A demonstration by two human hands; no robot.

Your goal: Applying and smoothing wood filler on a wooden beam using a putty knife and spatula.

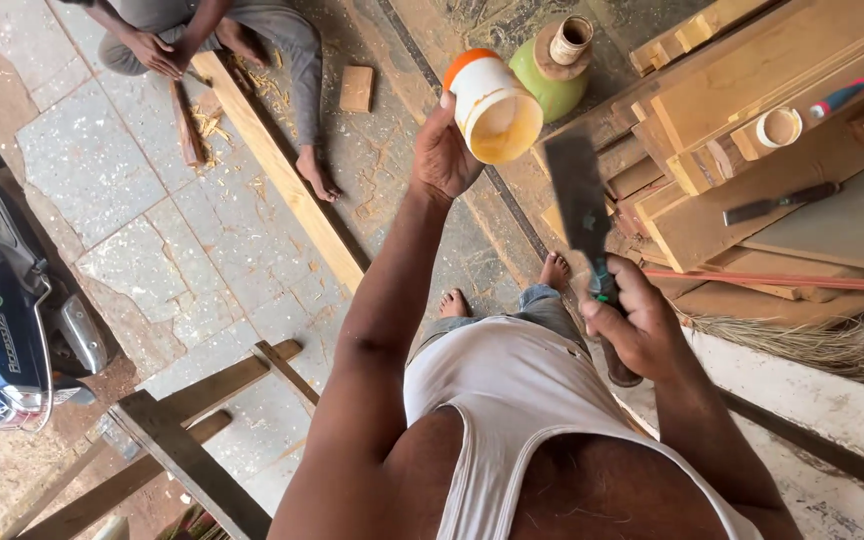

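Workshop floor of grey stone slabs [142, 200] strewn with shavings, timber stack [752, 90] at right; left hand [444, 150] grips tilted white jar [492, 108] aloft, right hand [637, 325] clenches broad chisel [582, 215], co-worker [242, 40] squatting beyond by plank [282, 175].

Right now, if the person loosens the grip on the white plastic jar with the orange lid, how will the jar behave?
The white plastic jar looks light for its size, since the left hand alone holds it up tilted. Its smooth round wall seems slippery, so it may slide out. If dropped on the stone floor, it would probably roll, not break.
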